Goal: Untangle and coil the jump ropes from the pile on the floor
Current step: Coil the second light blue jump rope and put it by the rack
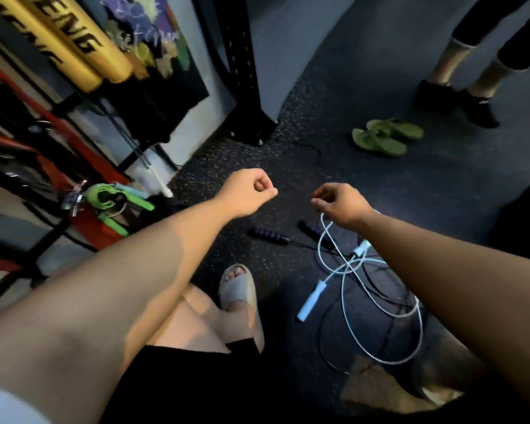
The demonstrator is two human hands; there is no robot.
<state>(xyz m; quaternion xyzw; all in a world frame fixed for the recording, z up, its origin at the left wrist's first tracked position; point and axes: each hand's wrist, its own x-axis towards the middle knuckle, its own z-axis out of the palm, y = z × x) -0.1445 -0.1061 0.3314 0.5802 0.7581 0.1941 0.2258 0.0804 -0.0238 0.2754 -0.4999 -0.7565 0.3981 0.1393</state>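
A white jump rope [380, 304] lies in loose loops on the dark speckled floor, with its white handles [311, 298] beside my right forearm. One strand rises to my right hand [341, 205], which pinches it at waist height. A black rope with dark ribbed handles [268, 235] lies tangled under the white one. My left hand [251, 191] hovers left of the right hand in a fist, and nothing shows in it.
My sandalled foot [239, 289] stands left of the pile. Green flip-flops [386, 136] lie further off, near another person's legs [459, 84]. A black rack post [245, 87] stands ahead. Green-handled ropes [104, 198] hang on the equipment rack at left.
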